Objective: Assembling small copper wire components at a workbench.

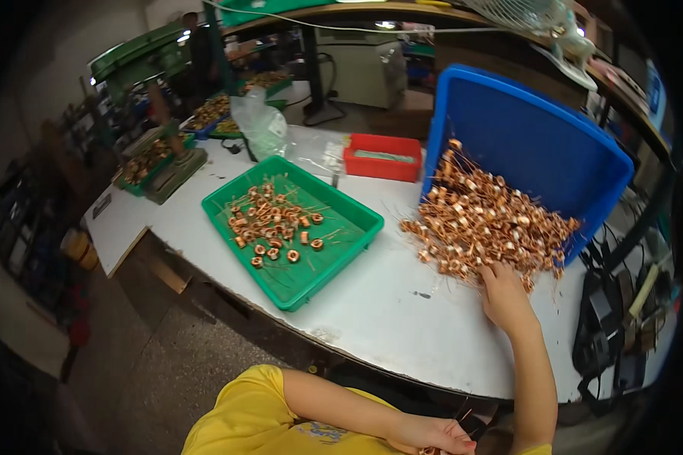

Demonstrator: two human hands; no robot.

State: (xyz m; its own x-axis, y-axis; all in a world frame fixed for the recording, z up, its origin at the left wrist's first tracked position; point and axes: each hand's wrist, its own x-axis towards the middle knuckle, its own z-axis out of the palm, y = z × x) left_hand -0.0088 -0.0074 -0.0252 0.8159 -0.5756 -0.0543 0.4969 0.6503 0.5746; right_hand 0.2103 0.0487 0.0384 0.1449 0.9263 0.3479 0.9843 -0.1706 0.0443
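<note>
The right hand [506, 299] rests its fingertips at the near edge of heaped, ring-shaped copper-wire coils [489, 216], shiny orange-brown and bristling with loose ends; whether they grip one, I can't tell. Left of those fingers sits a shallow green plastic tray [305, 279] of similar coils. The left hand [435, 434] curls its fingers around a mostly hidden copper piece [429, 451], thin wires poking past them.

The coils [493, 220] are copper-coloured, the tray [332, 267] green, the bin [524, 125] blue
</note>
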